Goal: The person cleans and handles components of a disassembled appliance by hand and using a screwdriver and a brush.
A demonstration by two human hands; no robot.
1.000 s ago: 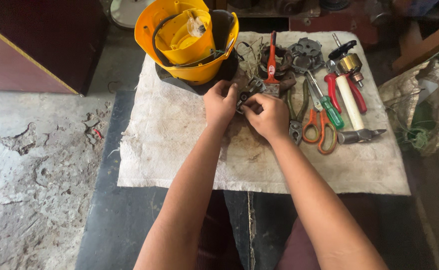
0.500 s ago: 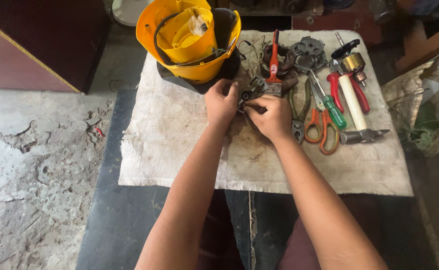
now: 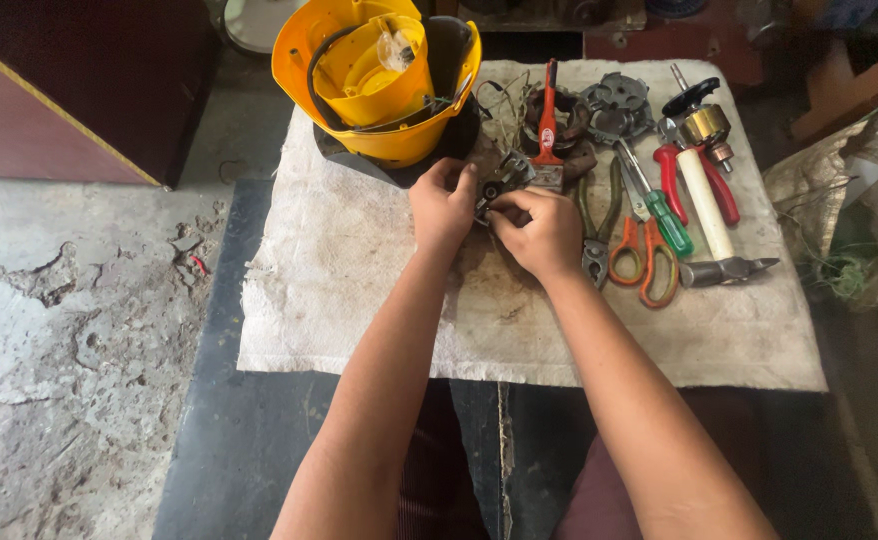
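Centre frame: left hand (image 3: 441, 205) and right hand (image 3: 539, 230) pinch a small metal part (image 3: 499, 185) over the cloth (image 3: 359, 290), apparently mid-disassembly; fine fingertip control needed.

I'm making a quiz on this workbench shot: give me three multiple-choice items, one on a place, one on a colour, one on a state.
1. Where is the yellow housing?
A. the cloth's far left corner
B. the floor
C. beside the hammer

2. What colour is the screwdriver handle?
A. blue
B. green
C. black

3. What are the hands doing?
A. resting flat
B. gripping the scissors
C. both pinching a small metal part

Answers: 1 A, it sits on the cloth there; 2 B, the handle is green; 3 C, left hand and right hand meet on the part.
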